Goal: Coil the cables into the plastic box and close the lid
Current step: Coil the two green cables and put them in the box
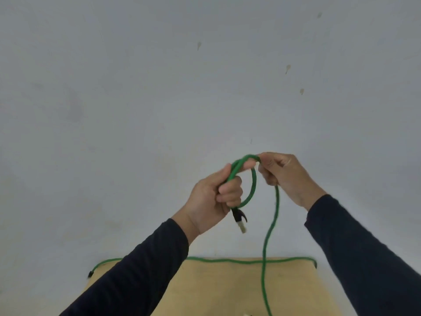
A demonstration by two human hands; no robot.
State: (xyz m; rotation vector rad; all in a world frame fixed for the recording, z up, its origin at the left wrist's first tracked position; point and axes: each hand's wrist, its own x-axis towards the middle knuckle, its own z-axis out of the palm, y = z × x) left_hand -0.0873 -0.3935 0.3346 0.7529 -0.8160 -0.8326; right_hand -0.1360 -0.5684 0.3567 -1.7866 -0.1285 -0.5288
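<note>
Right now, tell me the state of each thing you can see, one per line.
Green network cable: one small loop formed, the rest hanging down and trailing along the far table edge.
Black-booted clear plug: dangling free below the left hand.
Left hand: grip closed on the loop.
Right hand: pinching the loop's top.
Tan wooden table: cable lying across it.

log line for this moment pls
step: coiling | left hand: grips first loop of green cable | right hand: pinches loop top | slack on table | box: unseen
</note>
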